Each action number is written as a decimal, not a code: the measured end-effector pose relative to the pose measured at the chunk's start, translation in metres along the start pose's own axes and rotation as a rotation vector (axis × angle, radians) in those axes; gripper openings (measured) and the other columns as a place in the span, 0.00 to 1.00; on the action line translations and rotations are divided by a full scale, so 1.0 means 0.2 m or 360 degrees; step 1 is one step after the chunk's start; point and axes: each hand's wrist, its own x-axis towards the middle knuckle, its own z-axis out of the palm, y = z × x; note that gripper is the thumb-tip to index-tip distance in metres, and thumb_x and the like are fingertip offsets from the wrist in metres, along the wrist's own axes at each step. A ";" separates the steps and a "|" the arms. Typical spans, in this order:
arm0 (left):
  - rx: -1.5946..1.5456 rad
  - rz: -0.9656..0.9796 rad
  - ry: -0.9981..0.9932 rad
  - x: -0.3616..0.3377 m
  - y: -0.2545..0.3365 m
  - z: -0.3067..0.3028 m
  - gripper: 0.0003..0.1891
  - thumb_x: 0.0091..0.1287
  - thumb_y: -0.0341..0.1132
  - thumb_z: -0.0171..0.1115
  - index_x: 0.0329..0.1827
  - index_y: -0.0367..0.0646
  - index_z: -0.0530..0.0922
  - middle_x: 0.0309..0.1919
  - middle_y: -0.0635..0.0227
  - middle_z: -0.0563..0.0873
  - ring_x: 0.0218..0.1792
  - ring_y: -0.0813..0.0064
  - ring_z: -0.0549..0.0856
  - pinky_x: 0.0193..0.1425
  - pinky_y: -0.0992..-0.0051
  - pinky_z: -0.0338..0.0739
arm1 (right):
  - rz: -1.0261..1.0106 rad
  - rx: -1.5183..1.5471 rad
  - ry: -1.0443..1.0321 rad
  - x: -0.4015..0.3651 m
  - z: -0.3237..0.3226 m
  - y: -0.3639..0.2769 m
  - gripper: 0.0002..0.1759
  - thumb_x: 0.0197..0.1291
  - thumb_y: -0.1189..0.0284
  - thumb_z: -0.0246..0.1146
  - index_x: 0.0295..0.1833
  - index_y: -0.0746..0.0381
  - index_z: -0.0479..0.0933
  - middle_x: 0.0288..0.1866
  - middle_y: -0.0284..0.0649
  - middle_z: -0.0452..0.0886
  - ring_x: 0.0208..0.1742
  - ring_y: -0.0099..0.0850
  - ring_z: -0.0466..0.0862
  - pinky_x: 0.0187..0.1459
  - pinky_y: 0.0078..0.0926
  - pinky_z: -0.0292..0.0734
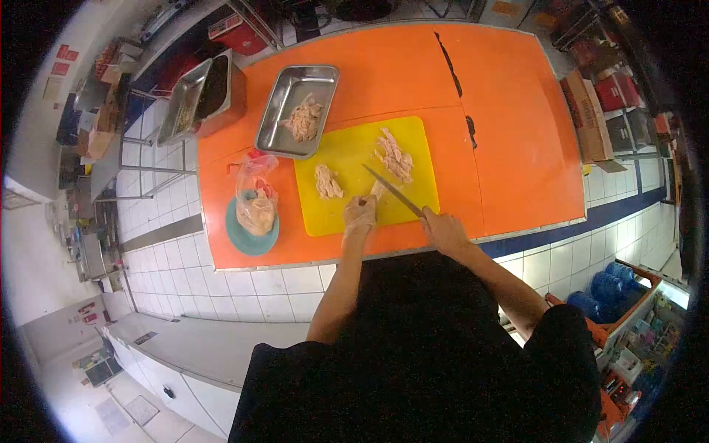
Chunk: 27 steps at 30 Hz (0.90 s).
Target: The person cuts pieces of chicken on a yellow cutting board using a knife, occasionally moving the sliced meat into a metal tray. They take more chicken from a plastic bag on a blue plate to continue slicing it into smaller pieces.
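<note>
My right hand (445, 231) grips the handle of a long kitchen knife (395, 191), its blade pointing up and left over the yellow cutting board (314, 219). My left hand (360, 212), in a clear plastic glove, is closed with curled fingers at the board's near edge. Against its fingertips is a small piece of pale chicken (378, 189), just left of the blade; the grip itself is partly hidden. Two piles of sliced chicken lie on the board: a smaller left pile (328, 182) and a larger right pile (394, 156).
A steel tray (281, 136) with more shredded chicken (302, 119) overlaps the board's upper left corner. Left of the board, a teal plate (244, 241) holds a plastic bag of pale meat (257, 214). A deeper steel pan (221, 92) stands at the orange table's (517, 125) left edge.
</note>
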 end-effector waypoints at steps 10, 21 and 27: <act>0.0872 0.0912 0.0351 -0.07 0.00 0.00 0.13 0.70 0.41 0.67 0.47 0.41 0.86 0.42 0.50 0.89 0.47 0.47 0.88 0.51 0.54 0.81 | -0.0093 -0.0186 -0.0206 0.05 0.17 0.04 0.14 0.73 0.68 0.56 0.59 0.62 0.73 0.33 0.53 0.87 0.35 0.55 0.90 0.35 0.60 0.83; 0.0676 0.1122 0.0302 -0.05 -0.05 0.00 0.07 0.65 0.30 0.68 0.44 0.42 0.87 0.38 0.51 0.88 0.43 0.48 0.87 0.49 0.56 0.80 | -0.0169 -0.0114 -0.0223 0.51 0.18 -0.24 0.17 0.70 0.71 0.57 0.61 0.61 0.72 0.34 0.54 0.88 0.37 0.55 0.90 0.36 0.58 0.85; 0.0588 0.0897 0.0354 -0.12 0.01 0.00 0.09 0.67 0.37 0.71 0.45 0.43 0.89 0.39 0.53 0.90 0.42 0.51 0.89 0.48 0.59 0.82 | -0.0133 -0.0353 -0.0293 -0.03 0.14 0.18 0.16 0.73 0.68 0.55 0.62 0.61 0.72 0.30 0.52 0.87 0.34 0.55 0.90 0.35 0.60 0.84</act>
